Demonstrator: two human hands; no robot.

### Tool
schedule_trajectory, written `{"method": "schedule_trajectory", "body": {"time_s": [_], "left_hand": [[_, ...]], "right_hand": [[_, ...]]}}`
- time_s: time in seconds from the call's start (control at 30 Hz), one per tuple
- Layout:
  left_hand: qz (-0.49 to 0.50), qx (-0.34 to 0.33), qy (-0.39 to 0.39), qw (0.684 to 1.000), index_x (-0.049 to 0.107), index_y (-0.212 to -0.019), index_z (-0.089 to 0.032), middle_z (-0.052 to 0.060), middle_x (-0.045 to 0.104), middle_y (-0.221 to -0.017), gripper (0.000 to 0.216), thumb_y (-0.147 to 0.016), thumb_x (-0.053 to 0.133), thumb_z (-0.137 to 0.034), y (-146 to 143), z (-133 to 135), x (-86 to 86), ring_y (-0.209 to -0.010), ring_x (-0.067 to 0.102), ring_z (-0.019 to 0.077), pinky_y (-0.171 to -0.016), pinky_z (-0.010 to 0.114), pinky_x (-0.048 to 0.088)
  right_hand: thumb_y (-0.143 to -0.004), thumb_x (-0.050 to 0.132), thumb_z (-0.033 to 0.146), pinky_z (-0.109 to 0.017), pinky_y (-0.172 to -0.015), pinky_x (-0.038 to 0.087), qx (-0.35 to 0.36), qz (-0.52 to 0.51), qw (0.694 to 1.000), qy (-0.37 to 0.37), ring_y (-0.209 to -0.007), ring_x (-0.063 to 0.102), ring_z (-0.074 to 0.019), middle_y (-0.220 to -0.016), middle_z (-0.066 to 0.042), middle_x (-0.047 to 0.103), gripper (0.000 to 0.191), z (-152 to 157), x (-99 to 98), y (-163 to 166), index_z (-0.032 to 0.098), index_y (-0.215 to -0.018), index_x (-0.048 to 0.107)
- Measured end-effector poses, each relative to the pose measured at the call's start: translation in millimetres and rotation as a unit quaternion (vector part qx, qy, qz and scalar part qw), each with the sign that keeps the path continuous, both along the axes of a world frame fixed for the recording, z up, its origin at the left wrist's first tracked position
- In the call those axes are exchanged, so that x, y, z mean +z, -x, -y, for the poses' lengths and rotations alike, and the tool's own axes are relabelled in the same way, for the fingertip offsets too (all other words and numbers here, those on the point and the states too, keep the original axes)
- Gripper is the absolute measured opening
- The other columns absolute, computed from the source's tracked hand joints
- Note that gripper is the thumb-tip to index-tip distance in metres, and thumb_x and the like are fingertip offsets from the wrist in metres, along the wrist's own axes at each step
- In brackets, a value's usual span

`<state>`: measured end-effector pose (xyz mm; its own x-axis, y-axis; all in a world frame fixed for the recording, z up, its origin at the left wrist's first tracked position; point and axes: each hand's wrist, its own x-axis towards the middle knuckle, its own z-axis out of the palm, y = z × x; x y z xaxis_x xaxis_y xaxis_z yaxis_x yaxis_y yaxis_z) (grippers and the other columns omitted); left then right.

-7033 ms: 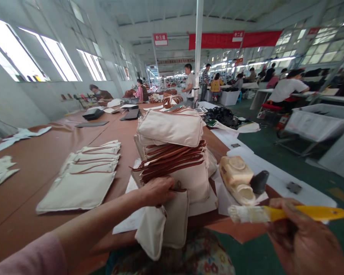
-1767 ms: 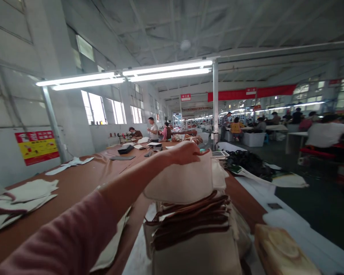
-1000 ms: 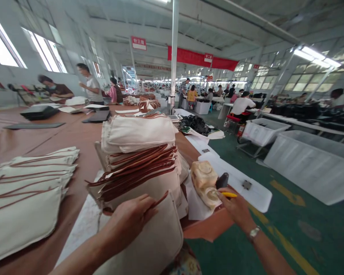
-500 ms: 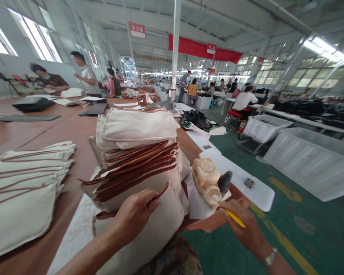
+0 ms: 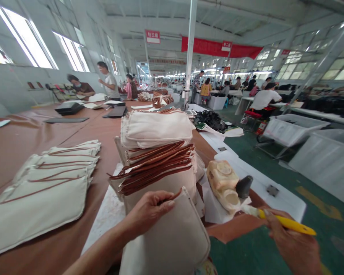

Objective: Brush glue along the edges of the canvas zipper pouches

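My left hand grips the brown-trimmed top edge of a cream canvas pouch that hangs over the near table edge. Behind it rises a tall stack of cream pouches with brown straps. My right hand is closed round a yellow-handled brush, whose pale bristles point at a glue-caked plastic jug lying on white paper. A dark cap stands beside the jug.
Several finished pouches lie overlapped on the brown table to the left. White bins stand on the green floor at right. Other workers stand and sit at tables further back, past a white pillar.
My right hand has drawn the brush back from the jug toward me. My left hand keeps its hold on the pouch edge, which has come nearer and lower.
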<state>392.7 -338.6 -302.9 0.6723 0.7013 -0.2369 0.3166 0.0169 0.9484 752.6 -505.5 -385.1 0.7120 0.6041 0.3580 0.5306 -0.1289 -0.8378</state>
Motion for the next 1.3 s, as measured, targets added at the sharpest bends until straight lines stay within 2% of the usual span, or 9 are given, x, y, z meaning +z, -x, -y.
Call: {"method": "schedule_trajectory", "body": {"time_s": [0.13,0.23,0.33,0.5,0.7,0.9,1.0,1.13,1.3], "left_hand": [[0.032,-0.013,0.079,0.996,0.070,-0.115,-0.013,0.007,0.070,-0.095,0.051,-0.087,0.064,-0.055,-1.8,6.5,2.8,-0.077,0.060,0.0166,-0.066,0.022,0.045],[0.053,-0.031,0.083,0.995,0.071,-0.113,-0.014,0.006,0.070,-0.094,0.047,-0.088,0.065,-0.052,-5.4,12.1,4.1,-0.077,0.059,0.0160,-0.067,0.022,0.045],[0.053,-0.041,0.052,0.996,0.072,-0.109,-0.015,0.005,0.069,-0.094,0.040,-0.089,0.064,-0.049,-7.4,18.2,7.4,-0.079,0.058,0.0155,-0.067,0.021,0.045],[0.055,-0.047,0.049,0.996,0.072,-0.108,-0.015,0.005,0.069,-0.094,0.037,-0.090,0.064,-0.047,-8.5,27.8,16.1,-0.081,0.056,0.0151,-0.067,0.020,0.044],[0.064,-0.049,0.085,0.993,0.072,-0.109,-0.016,0.005,0.069,-0.095,0.037,-0.091,0.063,-0.047,-9.4,32.6,21.2,-0.082,0.058,0.0157,-0.069,0.021,0.046],[0.060,-0.054,0.087,0.993,0.071,-0.109,-0.017,0.005,0.069,-0.096,0.037,-0.091,0.063,-0.048,-11.8,33.4,19.9,-0.082,0.058,0.0154,-0.068,0.020,0.045],[0.053,-0.060,0.086,0.993,0.070,-0.110,-0.017,0.005,0.069,-0.100,0.038,-0.091,0.062,-0.048,-12.5,35.4,22.7,-0.085,0.059,0.0168,-0.072,0.022,0.047],[0.026,-0.073,0.010,0.997,0.070,-0.106,-0.016,0.004,0.065,-0.094,0.036,-0.093,0.059,-0.047,-13.5,38.0,27.6,-0.083,0.057,0.0158,-0.070,0.021,0.044],[-0.047,-0.097,-0.240,0.965,0.069,-0.082,-0.016,0.000,0.052,-0.076,0.036,-0.098,0.052,-0.044,-11.8,42.7,29.7,-0.067,0.050,0.0101,-0.059,0.019,0.035]], "right_hand": [[-0.085,0.069,0.052,-0.024,-0.040,0.042,-0.017,-0.110,0.991,-0.073,-0.050,0.054,-0.0161,-0.067,-0.005,0.063,0.037,-1.7,40.2,31.7,0.015,-0.092,0.069],[-0.082,0.077,0.042,-0.019,-0.036,0.036,0.068,-0.223,0.953,-0.192,-0.047,0.050,-0.0127,-0.062,-0.003,0.058,0.029,-12.5,71.3,66.9,0.015,-0.090,0.070],[-0.086,0.074,0.037,-0.017,-0.033,0.034,0.145,-0.223,0.938,-0.224,-0.044,0.048,-0.0111,-0.057,-0.001,0.056,0.020,-23.1,88.0,95.6,0.017,-0.088,0.070],[-0.092,0.066,0.033,-0.018,-0.035,0.036,0.225,-0.134,0.947,-0.187,-0.041,0.046,-0.0094,-0.060,0.000,0.059,0.014,-38.6,88.5,119.3,0.019,-0.089,0.068],[-0.091,0.066,0.033,-0.019,-0.037,0.037,0.154,-0.071,0.964,-0.203,-0.046,0.050,-0.0100,-0.064,0.000,0.060,0.015,-41.0,90.3,115.7,0.018,-0.089,0.068],[-0.094,0.060,0.026,-0.019,-0.040,0.038,0.226,-0.019,0.956,-0.188,-0.048,0.052,-0.0100,-0.065,0.001,0.060,0.011,-35.9,89.6,120.1,0.020,-0.089,0.068],[-0.092,0.062,0.027,-0.019,-0.039,0.037,0.181,-0.033,0.960,-0.210,-0.050,0.053,-0.0103,-0.070,0.000,0.063,0.009,-37.7,90.6,120.8,0.020,-0.089,0.066],[-0.094,0.059,0.026,-0.021,-0.045,0.043,0.204,-0.009,0.961,-0.189,-0.052,0.055,-0.0115,-0.068,0.001,0.061,0.011,-35.0,88.2,118.6,0.020,-0.090,0.066],[-0.095,0.060,0.027,-0.021,-0.047,0.042,0.198,0.011,0.964,-0.180,-0.054,0.054,-0.0110,-0.072,0.000,0.062,0.010,-35.2,82.2,112.3,0.019,-0.092,0.066]]}}
